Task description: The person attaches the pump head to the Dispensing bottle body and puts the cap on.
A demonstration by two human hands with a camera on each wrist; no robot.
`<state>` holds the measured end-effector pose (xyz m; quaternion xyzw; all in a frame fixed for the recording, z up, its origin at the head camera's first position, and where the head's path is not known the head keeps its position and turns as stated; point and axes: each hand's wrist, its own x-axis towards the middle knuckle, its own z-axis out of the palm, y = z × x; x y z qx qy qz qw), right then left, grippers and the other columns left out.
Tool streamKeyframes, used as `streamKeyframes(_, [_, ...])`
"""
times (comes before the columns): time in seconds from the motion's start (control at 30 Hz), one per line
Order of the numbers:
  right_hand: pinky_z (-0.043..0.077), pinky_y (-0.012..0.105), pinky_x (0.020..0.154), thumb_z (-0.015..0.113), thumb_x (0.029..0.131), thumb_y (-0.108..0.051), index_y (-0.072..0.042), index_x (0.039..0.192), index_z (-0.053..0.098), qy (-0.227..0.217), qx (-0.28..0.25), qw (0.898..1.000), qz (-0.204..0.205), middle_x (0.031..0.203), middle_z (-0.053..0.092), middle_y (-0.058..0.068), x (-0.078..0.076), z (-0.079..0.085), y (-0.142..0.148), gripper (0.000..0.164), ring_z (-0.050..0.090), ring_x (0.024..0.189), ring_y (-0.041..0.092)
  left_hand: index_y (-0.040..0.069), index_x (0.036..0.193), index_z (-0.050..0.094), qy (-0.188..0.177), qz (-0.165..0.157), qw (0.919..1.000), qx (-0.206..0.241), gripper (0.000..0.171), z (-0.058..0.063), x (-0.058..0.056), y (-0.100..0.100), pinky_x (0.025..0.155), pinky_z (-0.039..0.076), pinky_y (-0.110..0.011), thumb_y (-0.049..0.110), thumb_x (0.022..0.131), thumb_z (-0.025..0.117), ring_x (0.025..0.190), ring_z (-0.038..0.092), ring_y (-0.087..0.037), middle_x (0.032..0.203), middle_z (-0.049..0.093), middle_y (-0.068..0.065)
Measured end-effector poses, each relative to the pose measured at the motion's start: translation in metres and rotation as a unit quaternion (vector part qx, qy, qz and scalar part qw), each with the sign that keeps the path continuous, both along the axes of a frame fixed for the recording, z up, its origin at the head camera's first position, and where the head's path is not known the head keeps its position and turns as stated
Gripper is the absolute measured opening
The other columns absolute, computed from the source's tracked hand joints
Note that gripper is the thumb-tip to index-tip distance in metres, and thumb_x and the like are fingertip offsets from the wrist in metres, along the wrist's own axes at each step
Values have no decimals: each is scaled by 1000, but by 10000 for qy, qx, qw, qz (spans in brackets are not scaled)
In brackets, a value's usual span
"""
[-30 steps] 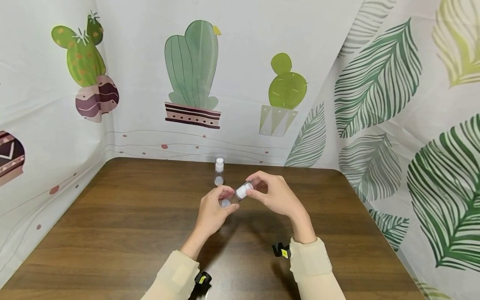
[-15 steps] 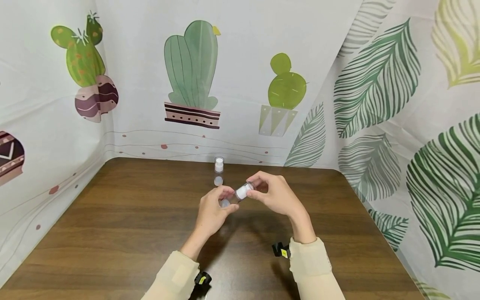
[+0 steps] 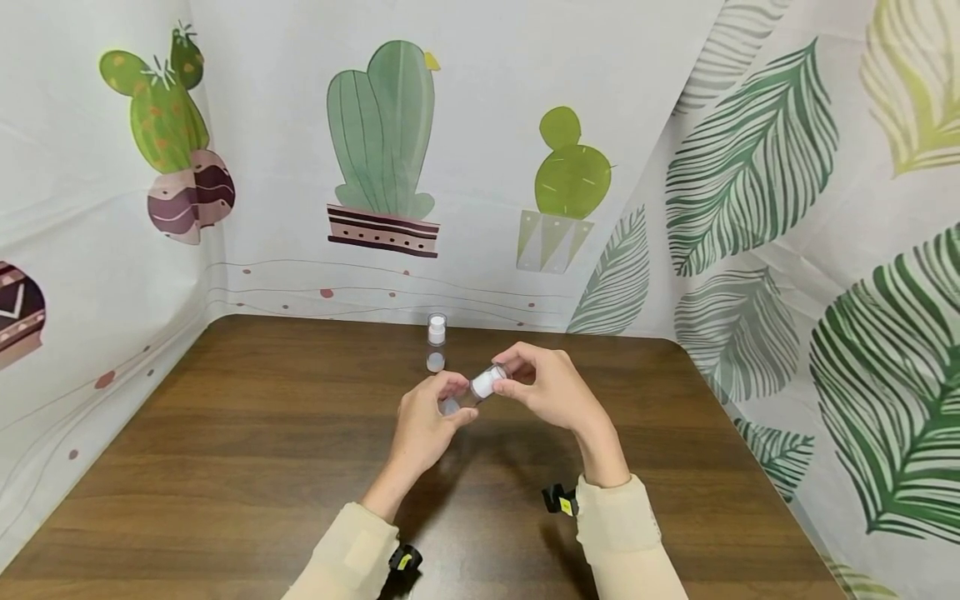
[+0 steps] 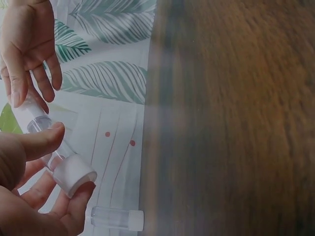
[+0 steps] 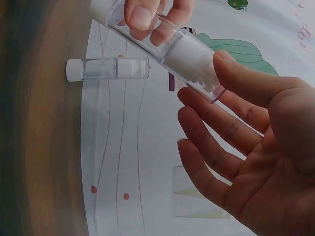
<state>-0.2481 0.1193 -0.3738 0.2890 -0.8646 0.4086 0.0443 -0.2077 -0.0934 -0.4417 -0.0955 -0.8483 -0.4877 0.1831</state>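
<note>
Both hands met above the brown tabletop: the left hand pinched the base of a small clear bottle, while the right hand closed fingertips round its capped end, seemingly steadying it tilted between them. Transparent, with a white insert. Farther back, a second bottle stood upright near the cactus-print backdrop.
</note>
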Motion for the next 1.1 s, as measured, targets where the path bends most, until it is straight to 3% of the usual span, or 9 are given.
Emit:
streamKeyframes(0.2, [60, 33, 81, 86, 91, -14, -9, 113, 75, -10, 44, 10000, -44, 91, 77, -2, 0, 0, -2, 25, 74, 85, 18, 15, 110, 75, 97, 75, 9999, -116, 39, -1, 0, 0, 96, 57, -47, 13, 78, 96, 107, 76, -21, 112, 79, -1])
streamKeyframes(0.37, [59, 31, 79, 86, 91, -14, -8, 114, 75, -17, 14, 10000, -58, 92, 77, -2, 1, 0, -1, 26, 74, 85, 19, 15, 110, 75, 132, 87, 9998, -125, 39, 0, 0, 0, 95, 57, -47, 14, 78, 96, 106, 76, -21, 111, 79, -1])
streamKeyframes(0.7, [60, 41, 81, 82, 95, -15, -10, 118, 72, 129, 72, 9998, 148, 91, 73, -3, 2, 1, -2, 26, 71, 84, 16, 16, 109, 73, -156, -30, 9998, 151, 37, 0, -1, 1, 95, 57, -46, 14, 79, 95, 106, 74, -20, 111, 78, 0])
streamKeyframes(0.97, [59, 36, 83, 83, 94, -17, -12, 116, 71, 229, 152, 9995, 163, 91, 72, -5, 4, 2, -1, 25, 71, 86, 13, 17, 110, 72, -356, -165, 9988, 281, 36, -1, -1, 2, 96, 56, -47, 12, 82, 93, 109, 73, -21, 114, 78, 0])
streamKeyframes(1.1, [59, 41, 88, 83, 94, -18, -12, 119, 71, 205, 138, 9995, 204, 92, 73, -5, 5, 3, 1, 28, 72, 89, 14, 18, 111, 71, -393, -216, 9983, 375, 36, -1, 0, 2, 97, 56, -48, 12, 82, 92, 110, 73, -22, 116, 78, -1])
